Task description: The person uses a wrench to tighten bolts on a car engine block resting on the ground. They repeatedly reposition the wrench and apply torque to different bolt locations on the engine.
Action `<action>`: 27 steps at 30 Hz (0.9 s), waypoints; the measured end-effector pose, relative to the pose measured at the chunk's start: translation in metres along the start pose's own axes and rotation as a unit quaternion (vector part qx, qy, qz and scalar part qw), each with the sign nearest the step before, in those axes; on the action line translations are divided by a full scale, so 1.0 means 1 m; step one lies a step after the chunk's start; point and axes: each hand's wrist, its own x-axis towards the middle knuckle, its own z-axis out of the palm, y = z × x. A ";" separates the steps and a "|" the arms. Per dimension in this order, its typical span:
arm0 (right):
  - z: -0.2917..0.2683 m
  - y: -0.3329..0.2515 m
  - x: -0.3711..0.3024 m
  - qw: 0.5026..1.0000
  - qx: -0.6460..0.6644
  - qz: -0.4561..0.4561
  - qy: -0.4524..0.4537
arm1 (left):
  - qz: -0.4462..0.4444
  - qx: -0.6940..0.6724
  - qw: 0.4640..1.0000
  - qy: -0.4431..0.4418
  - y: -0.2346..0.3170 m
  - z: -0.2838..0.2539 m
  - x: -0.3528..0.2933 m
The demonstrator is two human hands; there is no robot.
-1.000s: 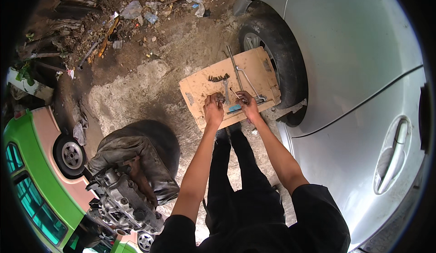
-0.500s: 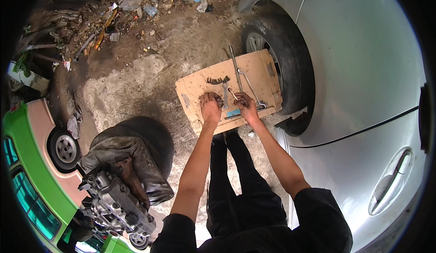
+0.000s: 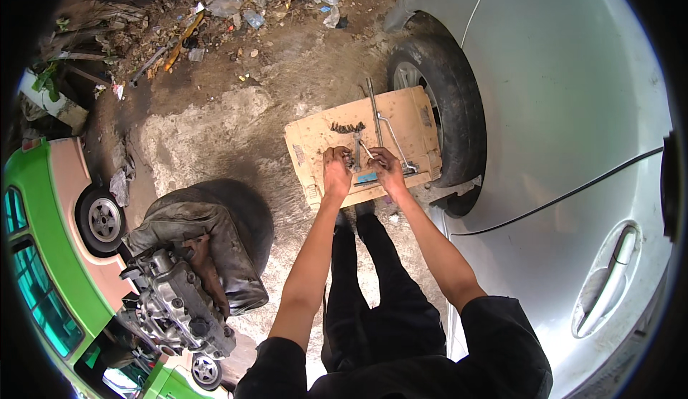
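A worn cardboard sheet point(image 3: 312, 148) lies in front of me with tools on it. My left hand point(image 3: 335, 172) rests over its near part, fingers curled by a small combination wrench point(image 3: 357, 143); a small dark piece seems to be at the fingertips, too small to name. In my right hand point(image 3: 388, 171) a thin white stick with a dark tip point(image 3: 366, 149) is pinched, cigarette-like. A row of small dark bolt-like parts point(image 3: 347, 127) sits beyond the wrench. Right of it lie a long metal bar point(image 3: 374, 109) and a bent-handled wrench point(image 3: 390, 134). A blue strip point(image 3: 366, 178) shows between my hands.
A silver car point(image 3: 559, 112) with its black tyre point(image 3: 453, 105) stands close on the right. At left are a dark tyre point(image 3: 251, 213) under a cover point(image 3: 193, 220), an engine part point(image 3: 175, 302) and a green car point(image 3: 54, 256). Litter point(image 3: 226, 3) covers the far ground.
The view has shifted slightly, so the cardboard and cars appear moved a little. My hands keep nearly the same places over the cardboard, the right one still pinching the white stick.
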 end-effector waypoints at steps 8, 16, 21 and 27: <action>0.027 -0.084 -0.065 0.998 -0.024 0.000 -0.053 | 0.005 -0.089 0.994 0.070 0.066 -0.062 -0.086; 0.052 -0.150 -0.164 0.987 -0.032 -0.003 -0.159 | 0.025 -0.116 0.984 0.129 0.099 -0.127 -0.197; 0.079 -0.156 -0.240 0.978 -0.113 -0.035 -0.170 | 0.031 -0.151 0.976 0.152 0.078 -0.158 -0.273; 0.146 -0.139 -0.349 0.949 -0.253 -0.051 -0.179 | 0.040 -0.133 0.975 0.171 0.005 -0.193 -0.392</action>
